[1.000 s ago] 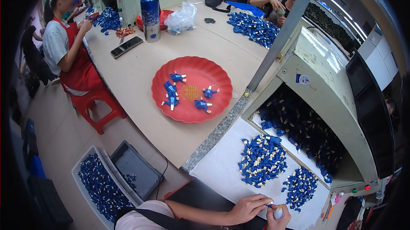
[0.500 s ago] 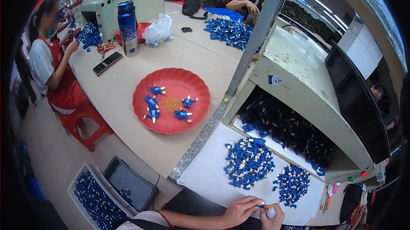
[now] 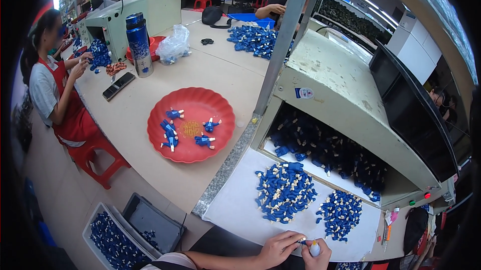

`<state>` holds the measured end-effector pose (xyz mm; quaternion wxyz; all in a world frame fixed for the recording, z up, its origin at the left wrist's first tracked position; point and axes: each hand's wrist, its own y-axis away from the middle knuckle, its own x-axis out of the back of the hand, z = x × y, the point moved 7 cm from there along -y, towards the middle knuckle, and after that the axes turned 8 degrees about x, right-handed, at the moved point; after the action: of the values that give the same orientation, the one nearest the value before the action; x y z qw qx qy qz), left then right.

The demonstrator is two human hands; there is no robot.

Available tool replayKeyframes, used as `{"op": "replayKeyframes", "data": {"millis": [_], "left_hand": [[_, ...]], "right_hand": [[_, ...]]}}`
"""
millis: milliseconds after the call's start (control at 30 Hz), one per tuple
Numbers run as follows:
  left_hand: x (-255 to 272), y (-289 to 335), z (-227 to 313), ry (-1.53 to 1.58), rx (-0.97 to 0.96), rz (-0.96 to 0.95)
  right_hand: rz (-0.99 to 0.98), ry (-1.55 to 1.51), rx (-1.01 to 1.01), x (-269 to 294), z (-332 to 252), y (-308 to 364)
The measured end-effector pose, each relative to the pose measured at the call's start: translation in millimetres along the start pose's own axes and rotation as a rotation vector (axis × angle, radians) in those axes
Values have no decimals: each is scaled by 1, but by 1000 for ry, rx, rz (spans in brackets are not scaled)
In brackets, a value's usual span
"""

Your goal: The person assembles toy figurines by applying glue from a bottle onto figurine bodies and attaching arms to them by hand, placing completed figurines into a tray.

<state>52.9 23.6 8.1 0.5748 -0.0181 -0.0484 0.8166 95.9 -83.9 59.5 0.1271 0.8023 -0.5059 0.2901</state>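
Note:
Low in the view, my left hand [image 3: 276, 251] pinches a small blue figure part [image 3: 302, 242] between thumb and fingertips. Just beside it, my right hand [image 3: 320, 260] is closed around a small white squeeze bottle [image 3: 314, 250] with a yellowish tip, held close to the part. Beyond my hands, on a white sheet [image 3: 233, 190], lie a large pile of blue and cream figure pieces [image 3: 285, 192] and a smaller pile of blue arm-like pieces [image 3: 340, 215].
A pale metal cabinet [image 3: 335, 77] full of blue pieces opens behind the piles. Left of it, a red scalloped plate [image 3: 225, 132] carries several small blue figures. Farther back stand a blue flask [image 3: 139, 44] and a phone [image 3: 118, 86]. Bins [image 3: 95, 210] sit lower left; a co-worker [image 3: 47, 79] sits at left.
The whole view has shifted slightly, with the far table and plate appearing a little farther left. Both hands stay together, still holding the blue part and the squeeze bottle.

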Motion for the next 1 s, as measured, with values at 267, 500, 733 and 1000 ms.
{"op": "replayKeyframes", "data": {"millis": [267, 500, 733, 1000], "left_hand": [[1, 1, 2, 21, 32, -5], [0, 0, 4, -19, 23, -1], [1, -3, 2, -28, -77, 46], [1, -1, -4, 1, -59, 48]], "right_hand": [[-30, 6, -19, -1, 4, 1], [-16, -2, -19, 0, 2, 0], [-8, -3, -68, -1, 5, -3], [-9, 25, -4, -6, 12, -1]]}}
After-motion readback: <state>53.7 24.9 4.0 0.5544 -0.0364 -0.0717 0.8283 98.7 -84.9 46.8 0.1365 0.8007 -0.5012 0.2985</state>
